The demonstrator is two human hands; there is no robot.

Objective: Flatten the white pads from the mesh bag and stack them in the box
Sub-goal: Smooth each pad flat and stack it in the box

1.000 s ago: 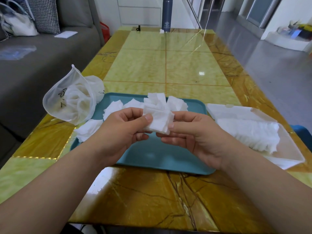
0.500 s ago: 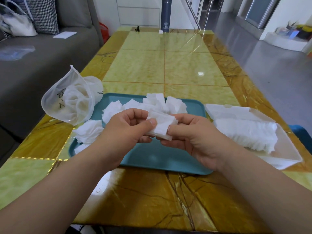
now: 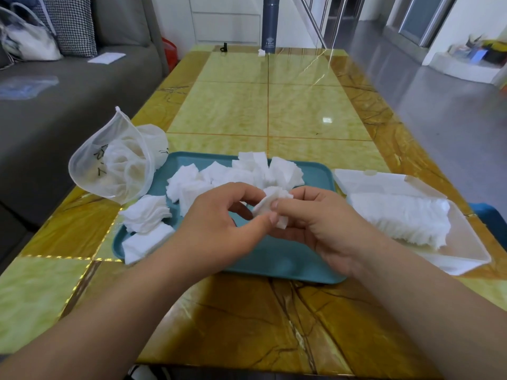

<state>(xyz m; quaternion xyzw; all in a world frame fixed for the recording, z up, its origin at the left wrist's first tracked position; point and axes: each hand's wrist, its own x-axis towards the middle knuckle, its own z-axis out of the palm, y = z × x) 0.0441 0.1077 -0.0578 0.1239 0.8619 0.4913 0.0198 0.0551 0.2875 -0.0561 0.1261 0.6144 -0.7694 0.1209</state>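
Both hands meet above the teal tray [image 3: 288,260], holding one small white pad [image 3: 270,205] between them. My left hand [image 3: 219,229] pinches its left edge with thumb and fingers. My right hand [image 3: 323,226] grips its right side, thumb on top. A heap of loose white pads [image 3: 247,174] lies along the tray's far side, and more pads [image 3: 145,215] spill over its left edge. The translucent mesh bag [image 3: 115,165] lies open at the tray's left with pads inside. The white box [image 3: 466,242] at the right holds a row of stacked pads [image 3: 397,218].
The yellow marble table [image 3: 274,111] stretches far ahead. A dark blue bottle [image 3: 270,23] stands at its far end. A grey sofa [image 3: 55,105] runs along the left. A blue object [image 3: 491,218] shows past the table's right edge.
The pad was held spread out between both hands; now it is bunched smaller and lower, with my hands drawn closer together over the tray.
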